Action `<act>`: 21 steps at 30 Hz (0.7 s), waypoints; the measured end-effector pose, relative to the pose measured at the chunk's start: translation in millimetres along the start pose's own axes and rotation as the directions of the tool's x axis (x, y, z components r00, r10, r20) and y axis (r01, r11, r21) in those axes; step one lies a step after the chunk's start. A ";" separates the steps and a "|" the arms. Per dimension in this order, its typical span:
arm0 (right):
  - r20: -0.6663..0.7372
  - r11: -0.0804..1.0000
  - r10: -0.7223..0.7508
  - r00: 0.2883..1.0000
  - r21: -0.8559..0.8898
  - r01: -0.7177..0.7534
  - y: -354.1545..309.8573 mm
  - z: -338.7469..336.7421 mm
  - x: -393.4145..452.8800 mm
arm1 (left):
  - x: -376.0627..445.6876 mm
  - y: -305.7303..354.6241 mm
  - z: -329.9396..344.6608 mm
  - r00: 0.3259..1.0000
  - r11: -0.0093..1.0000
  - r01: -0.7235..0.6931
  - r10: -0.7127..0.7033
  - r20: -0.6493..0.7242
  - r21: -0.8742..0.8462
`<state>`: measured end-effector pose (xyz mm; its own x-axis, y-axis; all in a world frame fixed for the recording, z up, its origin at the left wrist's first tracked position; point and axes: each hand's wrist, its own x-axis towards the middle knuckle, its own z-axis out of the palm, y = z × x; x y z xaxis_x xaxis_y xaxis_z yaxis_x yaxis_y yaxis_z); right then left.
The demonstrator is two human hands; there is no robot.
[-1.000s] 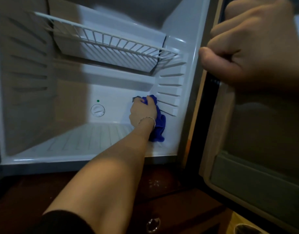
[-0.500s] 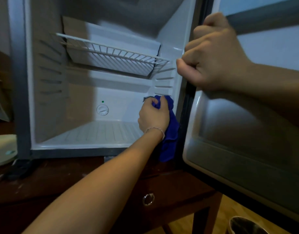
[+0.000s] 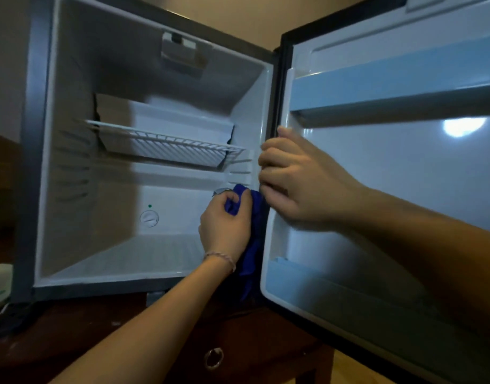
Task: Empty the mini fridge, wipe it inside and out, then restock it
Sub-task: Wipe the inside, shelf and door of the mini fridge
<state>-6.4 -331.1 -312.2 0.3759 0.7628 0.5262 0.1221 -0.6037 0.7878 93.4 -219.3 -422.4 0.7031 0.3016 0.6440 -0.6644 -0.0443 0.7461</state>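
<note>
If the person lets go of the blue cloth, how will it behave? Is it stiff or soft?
Probably soft and floppy: the blue cloth bunches in the grip of the left hand and its free end hangs limp. It looks light, so it would likely drop and crumple rather than roll.

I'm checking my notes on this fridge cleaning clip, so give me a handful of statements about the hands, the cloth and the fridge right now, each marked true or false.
1. The left hand grips a blue cloth. True.
2. The fridge door is closed. False: it stands open to the right.
3. The right hand rests on the door's inner edge, near the hinge side. True.
4. Bottles stand on the wire shelf. False: nothing shows on it.
5. The cloth is at the left wall of the fridge. False: it is at the right wall, by the front edge.
</note>
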 end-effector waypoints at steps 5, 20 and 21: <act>0.209 0.929 0.263 0.942 0.208 -0.306 -28.3 -22.7 -45.0 | -0.3 25.4 -15.6 0.995 0.989 -0.096 0.099 0.021 -0.116; 0.476 0.618 0.543 0.692 0.332 -0.713 -80.9 -58.5 -80.5 | -32.3 70.2 -39.9 0.917 0.925 -0.369 0.378 0.125 -0.089; 0.511 0.668 0.564 0.649 0.180 -0.722 -79.0 -61.1 -88.3 | -34.3 71.4 -40.1 0.881 0.892 -0.451 0.452 0.144 -0.040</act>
<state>-105.4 -336.6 -401.4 0.7819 0.0359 0.6224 -0.0248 -0.9958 0.0886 11.6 -194.6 -398.0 0.3556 0.1089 0.9283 -0.9195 -0.1372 0.3683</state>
